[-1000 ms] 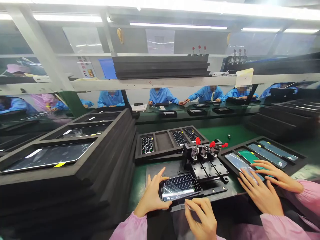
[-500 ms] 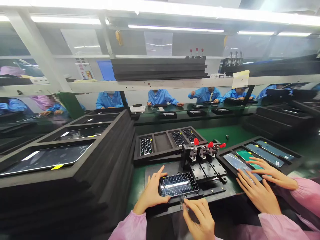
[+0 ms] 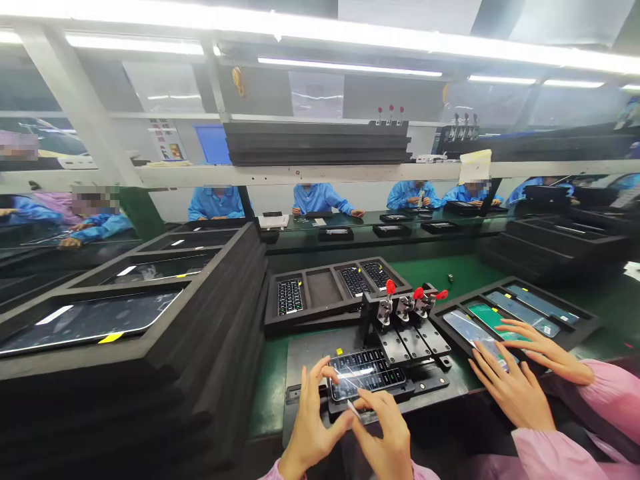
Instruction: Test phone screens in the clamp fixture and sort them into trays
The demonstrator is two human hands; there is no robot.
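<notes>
A phone screen [image 3: 365, 373] showing a keypad-like grid lies on the black fixture [image 3: 400, 393] before me, its near-right end beside the clamps. My left hand [image 3: 315, 413] is at the screen's left end, fingers curved and apart, its thumb reaching toward my right hand. My right hand [image 3: 384, 430] pinches a small thin whitish strip [image 3: 353, 408] at the screen's near edge; the left thumb tip is beside or touching it. Whether the strip joins a clear film on the screen cannot be told. A yellow tab [image 3: 339, 351] shows at the screen's far-left corner.
Red-tipped toggle clamps [image 3: 404, 308] stand behind the screen. A black foam tray [image 3: 323, 293] holds several keypad-patterned panels. At right, a co-worker's hands [image 3: 520, 387] lie over a phone tray [image 3: 583, 327]. Stacked foam trays [image 3: 200, 347] rise at left. People in blue sit opposite.
My left hand has moved down and its thumb has come close to my right hand. My right hand has shifted slightly left and up. The yellow tab now shows clear of my fingers.
</notes>
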